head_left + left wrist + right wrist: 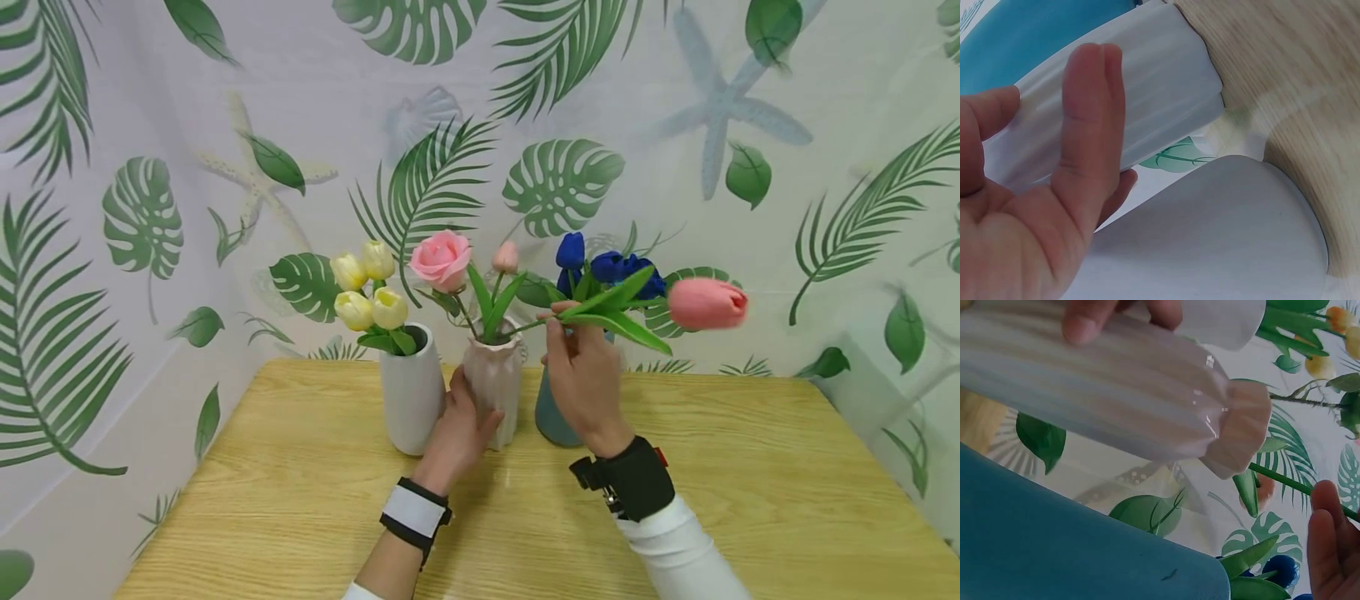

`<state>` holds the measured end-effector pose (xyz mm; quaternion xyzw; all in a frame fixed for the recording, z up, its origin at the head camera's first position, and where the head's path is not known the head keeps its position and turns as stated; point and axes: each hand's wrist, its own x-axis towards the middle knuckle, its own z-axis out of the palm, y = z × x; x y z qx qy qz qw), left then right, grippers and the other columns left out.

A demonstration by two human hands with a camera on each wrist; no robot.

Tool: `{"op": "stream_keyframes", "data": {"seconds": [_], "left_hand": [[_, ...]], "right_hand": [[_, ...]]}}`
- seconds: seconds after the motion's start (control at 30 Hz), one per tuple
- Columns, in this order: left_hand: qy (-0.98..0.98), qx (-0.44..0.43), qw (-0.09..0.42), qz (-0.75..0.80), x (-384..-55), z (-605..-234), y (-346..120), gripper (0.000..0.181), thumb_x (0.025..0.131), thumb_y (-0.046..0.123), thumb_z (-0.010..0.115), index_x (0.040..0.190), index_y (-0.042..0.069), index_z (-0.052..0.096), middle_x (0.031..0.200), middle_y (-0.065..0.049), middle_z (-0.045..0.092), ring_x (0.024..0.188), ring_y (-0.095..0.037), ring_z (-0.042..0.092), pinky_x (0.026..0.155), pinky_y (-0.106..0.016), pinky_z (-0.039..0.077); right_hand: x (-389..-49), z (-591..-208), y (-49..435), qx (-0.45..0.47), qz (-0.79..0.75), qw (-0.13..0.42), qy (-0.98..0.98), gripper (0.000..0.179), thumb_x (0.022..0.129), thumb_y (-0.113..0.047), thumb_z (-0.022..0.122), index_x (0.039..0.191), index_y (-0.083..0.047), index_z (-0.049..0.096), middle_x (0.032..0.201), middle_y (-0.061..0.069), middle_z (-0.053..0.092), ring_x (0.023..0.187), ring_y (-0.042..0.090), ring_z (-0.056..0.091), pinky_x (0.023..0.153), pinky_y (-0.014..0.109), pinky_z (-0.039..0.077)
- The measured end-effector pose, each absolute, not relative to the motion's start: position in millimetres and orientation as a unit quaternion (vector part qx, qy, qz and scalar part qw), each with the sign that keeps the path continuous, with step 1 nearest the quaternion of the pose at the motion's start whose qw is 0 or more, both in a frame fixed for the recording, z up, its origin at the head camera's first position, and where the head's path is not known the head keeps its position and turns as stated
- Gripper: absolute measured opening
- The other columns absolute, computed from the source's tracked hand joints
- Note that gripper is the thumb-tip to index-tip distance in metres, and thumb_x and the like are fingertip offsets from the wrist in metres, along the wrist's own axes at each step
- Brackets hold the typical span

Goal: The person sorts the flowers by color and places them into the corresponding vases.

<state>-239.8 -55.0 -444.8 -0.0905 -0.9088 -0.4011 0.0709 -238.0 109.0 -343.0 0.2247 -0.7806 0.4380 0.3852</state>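
Note:
In the head view my left hand (467, 433) holds the pale pleated vase (497, 383) low on its body, thumb on one side and fingers on the other. A pink rose (441, 260) and a small pink tulip (506, 257) stand in that vase. My right hand (588, 383) pinches the green stem of a larger pink tulip (707, 303), which leans far to the right. The stem (1285, 480) meets the vase's ruffled mouth in the right wrist view; how deep its end sits inside is hidden.
Left of the pleated vase stands a smooth white vase (411, 400) with several pale yellow tulips (354, 310). A blue vase (553, 417) with dark blue flowers (607, 267) is partly behind my right hand. All stand on a wooden table (300, 467) before a leaf-patterned backdrop (285, 100).

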Motion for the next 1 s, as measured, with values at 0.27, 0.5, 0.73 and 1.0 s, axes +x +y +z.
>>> {"op": "stream_keyframes", "data": {"seconds": [0.27,0.5,0.73,1.0], "left_hand": [[-0.913,-0.089,0.072,-0.392,-238.4,-445.5,-51.8,0.078,0.101,0.028,0.059,0.152,-0.007,0.011,0.145,-0.039,0.035,0.126,-0.048,0.050,0.098,-0.053,0.048],[-0.911,-0.085,0.083,-0.394,-239.3,-448.5,-51.5,0.079,0.099,0.024,0.062,0.151,-0.008,0.012,0.143,-0.039,0.036,0.124,-0.048,0.052,0.096,-0.053,0.049],[-0.911,-0.100,0.091,-0.391,-238.6,-447.4,-55.3,0.081,0.098,0.027,0.063,0.151,-0.009,0.012,0.141,-0.040,0.040,0.124,-0.048,0.052,0.096,-0.053,0.049],[-0.914,-0.098,0.087,-0.384,-235.6,-441.4,-59.3,0.075,0.097,0.018,0.062,0.149,-0.013,0.017,0.132,-0.042,0.047,0.116,-0.049,0.057,0.089,-0.054,0.052]], "right_hand": [[-245.0,-340.3,102.9,0.178,0.298,0.144,-0.927,0.037,0.106,-0.010,0.040,0.138,0.003,0.052,0.103,0.022,0.067,0.072,0.030,0.063,0.059,0.040,0.046],[-226.4,-391.9,106.0,0.177,0.347,0.082,-0.917,0.056,0.102,-0.007,0.047,0.154,0.003,0.028,0.108,0.021,0.066,0.051,0.014,0.041,0.051,0.029,0.032],[-206.5,-432.1,107.8,0.174,0.391,0.016,-0.903,0.062,0.101,-0.007,0.051,0.156,0.000,0.022,0.143,0.026,0.050,0.056,0.016,0.048,0.056,0.029,0.036],[-200.5,-442.3,111.6,0.190,0.402,-0.016,-0.896,0.065,0.100,-0.006,0.056,0.156,-0.001,0.025,0.148,0.025,0.045,0.093,0.032,0.065,0.069,0.034,0.049]]}}
